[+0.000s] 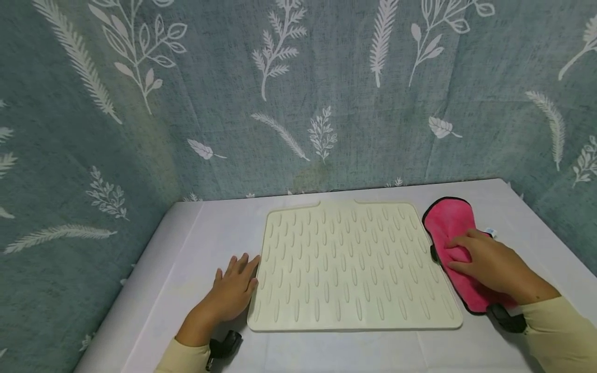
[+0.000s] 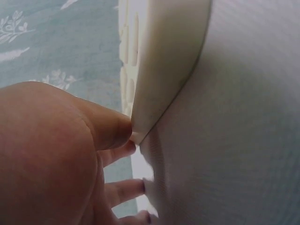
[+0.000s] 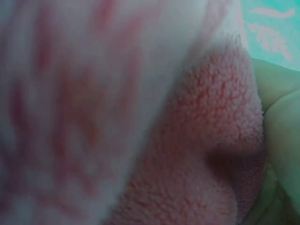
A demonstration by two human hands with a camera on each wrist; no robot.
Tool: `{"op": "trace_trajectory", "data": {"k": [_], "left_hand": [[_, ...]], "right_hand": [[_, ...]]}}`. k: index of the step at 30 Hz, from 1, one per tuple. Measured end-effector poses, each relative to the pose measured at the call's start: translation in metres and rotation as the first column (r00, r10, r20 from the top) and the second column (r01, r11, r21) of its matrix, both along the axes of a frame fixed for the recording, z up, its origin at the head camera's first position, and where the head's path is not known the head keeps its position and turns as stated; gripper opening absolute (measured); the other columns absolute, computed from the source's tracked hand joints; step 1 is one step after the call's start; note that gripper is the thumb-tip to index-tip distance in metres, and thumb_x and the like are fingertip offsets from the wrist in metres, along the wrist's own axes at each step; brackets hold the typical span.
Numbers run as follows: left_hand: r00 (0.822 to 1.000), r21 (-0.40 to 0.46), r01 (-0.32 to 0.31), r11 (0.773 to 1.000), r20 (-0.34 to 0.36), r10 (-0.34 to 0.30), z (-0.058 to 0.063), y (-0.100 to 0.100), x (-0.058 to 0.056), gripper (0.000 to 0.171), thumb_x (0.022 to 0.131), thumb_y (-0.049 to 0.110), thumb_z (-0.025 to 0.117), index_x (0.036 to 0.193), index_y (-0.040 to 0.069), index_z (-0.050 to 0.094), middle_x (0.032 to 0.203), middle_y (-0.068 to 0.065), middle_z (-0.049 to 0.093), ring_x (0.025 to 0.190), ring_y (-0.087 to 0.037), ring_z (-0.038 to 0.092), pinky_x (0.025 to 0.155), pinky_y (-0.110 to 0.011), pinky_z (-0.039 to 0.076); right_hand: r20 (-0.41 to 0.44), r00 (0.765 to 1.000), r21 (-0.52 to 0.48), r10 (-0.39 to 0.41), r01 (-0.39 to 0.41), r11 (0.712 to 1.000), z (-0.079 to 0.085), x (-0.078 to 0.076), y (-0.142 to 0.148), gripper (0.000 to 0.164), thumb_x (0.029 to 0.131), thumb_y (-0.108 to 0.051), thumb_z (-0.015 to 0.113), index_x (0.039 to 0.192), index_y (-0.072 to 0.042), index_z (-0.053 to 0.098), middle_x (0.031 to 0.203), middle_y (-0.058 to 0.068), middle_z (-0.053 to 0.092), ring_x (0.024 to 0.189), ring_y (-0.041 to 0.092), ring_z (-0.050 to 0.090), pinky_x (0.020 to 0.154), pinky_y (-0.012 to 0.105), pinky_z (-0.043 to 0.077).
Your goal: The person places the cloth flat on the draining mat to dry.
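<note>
**Pink cloth (image 1: 448,215) pinched by the right hand (image 1: 496,264) on the mat's right side**

The cloth is covered directly by the right hand; its long axis is slanted from far left to near right, roughly along the right edge of the mat (image 1: 350,267); a fold is gripped, it seems, between thumb and curled fingers, with bunched pile shown close up in the right wrist view; from the left hand (image 1: 233,292) the cloth is parted by the whole width of the mat, so the right is clearly the nearer; over on the left, fingers are spread wide, nothing is grasped, and the mat's left edge is touched by the thumb; whether the cloth is set against the mat or just beside it cannot be told; and the count: one cloth, fitted with one white label (image 1: 491,232) and one dark tab (image 1: 434,254); one mat, covered in raised ridges; two hands; two black wrist devices (image 1: 226,344), one carried at each wrist; one table (image 1: 172,259), draped in white; one leaf-printed backdrop (image 1: 298,52), hung behind.
</note>
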State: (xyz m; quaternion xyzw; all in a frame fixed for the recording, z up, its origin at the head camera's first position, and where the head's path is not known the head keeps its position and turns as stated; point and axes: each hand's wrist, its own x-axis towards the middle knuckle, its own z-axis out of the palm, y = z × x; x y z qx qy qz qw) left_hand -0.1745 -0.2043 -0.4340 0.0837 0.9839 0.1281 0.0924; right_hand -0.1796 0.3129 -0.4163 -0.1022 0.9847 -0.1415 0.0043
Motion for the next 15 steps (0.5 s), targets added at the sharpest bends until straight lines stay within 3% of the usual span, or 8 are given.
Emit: {"op": "trace_trajectory", "data": {"k": [7, 15], "left_hand": [[1.000, -0.002, -0.001, 1.000, -0.008, 0.001, -0.0010, 0.0012, -0.0011, 0.056, 0.105, 0.027, 0.047, 0.157, 0.013, 0.031, 0.162, -0.026, 0.024, 0.151, -0.051, 0.012, 0.112, -0.077, 0.010], [1.000, 0.009, -0.015, 1.000, 0.004, 0.015, -0.0041, -0.0006, -0.0014, 0.056, 0.105, 0.026, 0.047, 0.157, 0.013, 0.031, 0.162, -0.025, 0.024, 0.151, -0.051, 0.011, 0.112, -0.077, 0.008]], "right_hand": [[-0.110, 0.994, -0.018, 0.004, -0.007, 1.000, -0.0001, 0.0005, -0.0017, 0.041, 0.083, -0.022, 0.080, 0.116, -0.001, 0.069, 0.116, 0.026, 0.056, 0.104, 0.044, 0.060, 0.081, 0.063, 0.051], [-0.186, 0.982, -0.023, -0.025, 0.021, 1.000, 0.0034, 0.0016, -0.0072, 0.045, 0.082, -0.025, 0.081, 0.119, -0.002, 0.068, 0.114, 0.027, 0.057, 0.097, 0.043, 0.063, 0.077, 0.064, 0.052]]}}
